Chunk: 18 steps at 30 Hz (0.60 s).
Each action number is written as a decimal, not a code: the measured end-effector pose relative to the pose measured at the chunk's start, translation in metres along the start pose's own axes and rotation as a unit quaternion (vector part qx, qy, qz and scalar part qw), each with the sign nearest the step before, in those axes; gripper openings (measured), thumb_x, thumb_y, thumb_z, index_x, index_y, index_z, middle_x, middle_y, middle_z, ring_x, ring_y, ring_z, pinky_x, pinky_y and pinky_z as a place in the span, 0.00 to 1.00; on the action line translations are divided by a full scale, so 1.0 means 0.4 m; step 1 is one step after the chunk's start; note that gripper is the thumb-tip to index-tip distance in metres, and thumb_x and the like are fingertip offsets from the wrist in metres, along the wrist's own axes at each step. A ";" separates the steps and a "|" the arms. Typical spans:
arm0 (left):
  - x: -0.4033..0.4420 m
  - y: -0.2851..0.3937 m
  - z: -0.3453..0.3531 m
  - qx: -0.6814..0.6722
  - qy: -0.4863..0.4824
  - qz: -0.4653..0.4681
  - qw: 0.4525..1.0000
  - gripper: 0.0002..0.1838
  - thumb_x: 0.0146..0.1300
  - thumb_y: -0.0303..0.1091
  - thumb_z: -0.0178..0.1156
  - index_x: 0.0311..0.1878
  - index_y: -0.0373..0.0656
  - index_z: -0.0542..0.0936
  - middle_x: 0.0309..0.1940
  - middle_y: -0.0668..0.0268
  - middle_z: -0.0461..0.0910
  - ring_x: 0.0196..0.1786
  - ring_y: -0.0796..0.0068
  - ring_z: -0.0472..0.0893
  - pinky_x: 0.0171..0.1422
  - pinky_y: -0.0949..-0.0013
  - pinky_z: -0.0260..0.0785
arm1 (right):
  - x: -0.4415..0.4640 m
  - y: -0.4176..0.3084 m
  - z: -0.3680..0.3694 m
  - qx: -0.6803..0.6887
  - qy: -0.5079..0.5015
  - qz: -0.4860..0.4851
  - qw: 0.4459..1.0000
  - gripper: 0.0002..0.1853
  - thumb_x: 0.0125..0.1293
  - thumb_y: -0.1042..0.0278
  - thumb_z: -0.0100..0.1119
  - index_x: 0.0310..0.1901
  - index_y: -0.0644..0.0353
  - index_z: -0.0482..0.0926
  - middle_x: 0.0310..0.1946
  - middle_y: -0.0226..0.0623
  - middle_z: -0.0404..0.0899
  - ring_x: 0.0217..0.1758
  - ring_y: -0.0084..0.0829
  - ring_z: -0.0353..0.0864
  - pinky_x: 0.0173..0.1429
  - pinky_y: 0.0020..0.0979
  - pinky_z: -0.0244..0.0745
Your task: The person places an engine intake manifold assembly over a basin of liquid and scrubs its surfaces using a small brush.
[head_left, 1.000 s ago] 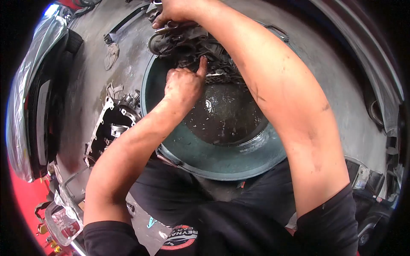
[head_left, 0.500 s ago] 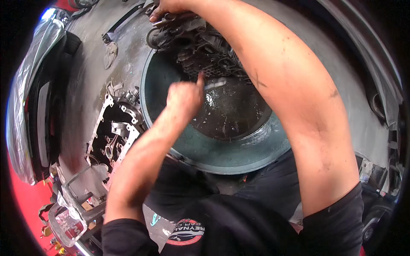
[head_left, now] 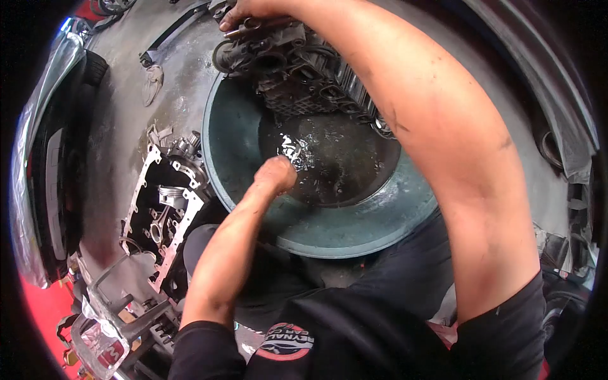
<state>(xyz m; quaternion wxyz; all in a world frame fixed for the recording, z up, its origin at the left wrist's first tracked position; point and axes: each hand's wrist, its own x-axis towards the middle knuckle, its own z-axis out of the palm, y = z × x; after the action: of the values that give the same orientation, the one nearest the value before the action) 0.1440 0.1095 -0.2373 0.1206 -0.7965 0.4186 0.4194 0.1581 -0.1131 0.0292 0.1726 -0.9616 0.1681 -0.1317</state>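
Observation:
A grimy dark engine part (head_left: pixel 297 76), with a ribbed grid and round openings, leans over the far side of a green round tub (head_left: pixel 342 237). My right hand (head_left: pixel 250 11) grips its upper end at the top edge of the view, with some fingers cut off. Dark, wet liquid (head_left: pixel 342 164) with bright glints lies in the tub's bottom. Over the tub's near left part is my left hand (head_left: pixel 277 175), its fingers curled closed. Whatever it holds is hidden by the fist and the glare on the liquid.
Left of the tub stands an opened engine block (head_left: pixel 152 196) with a piston (head_left: pixel 172 195) showing. A grey rag (head_left: pixel 152 85) lies on the wet floor. A plastic-wrapped bumper (head_left: pixel 47 158) is at far left. A metal frame (head_left: pixel 104 323) stands at lower left.
My left hand has moved down from beside the engine part toward the tub's near side. A pale strip by its fingers no longer shows. My right hand keeps its grip.

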 end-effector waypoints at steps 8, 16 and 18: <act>-0.206 0.085 -0.172 -0.359 0.260 0.065 0.894 0.20 0.72 0.44 0.51 0.40 0.35 0.81 0.34 0.42 0.81 0.44 0.40 0.81 0.50 0.47 0.71 | 0.023 -0.023 -0.007 -0.029 -0.013 0.013 0.999 0.39 0.48 0.51 0.78 0.63 0.50 0.76 0.57 0.44 0.76 0.61 0.43 0.70 0.65 0.44 0.69; -0.180 0.148 -0.162 -0.354 0.401 0.077 0.841 0.20 0.71 0.44 0.52 0.34 0.35 0.80 0.28 0.43 0.80 0.37 0.39 0.81 0.43 0.44 0.71 | 0.051 -0.033 0.017 -0.069 0.005 0.028 0.997 0.45 0.44 0.46 0.79 0.65 0.52 0.73 0.63 0.47 0.72 0.69 0.47 0.66 0.72 0.44 0.63; -0.181 0.142 -0.154 -0.332 0.422 0.097 0.838 0.20 0.71 0.43 0.52 0.33 0.35 0.79 0.27 0.43 0.80 0.35 0.38 0.81 0.42 0.43 0.71 | 0.053 -0.035 0.019 -0.071 -0.003 0.037 0.997 0.45 0.43 0.45 0.79 0.65 0.52 0.73 0.64 0.47 0.72 0.69 0.47 0.66 0.72 0.44 0.63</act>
<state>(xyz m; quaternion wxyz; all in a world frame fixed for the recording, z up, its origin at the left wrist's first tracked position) 0.1138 0.0818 -0.1346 -0.3808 -0.8441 0.3393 0.1656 0.1838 -0.1065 0.0317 0.1095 -0.9648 0.2124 -0.1103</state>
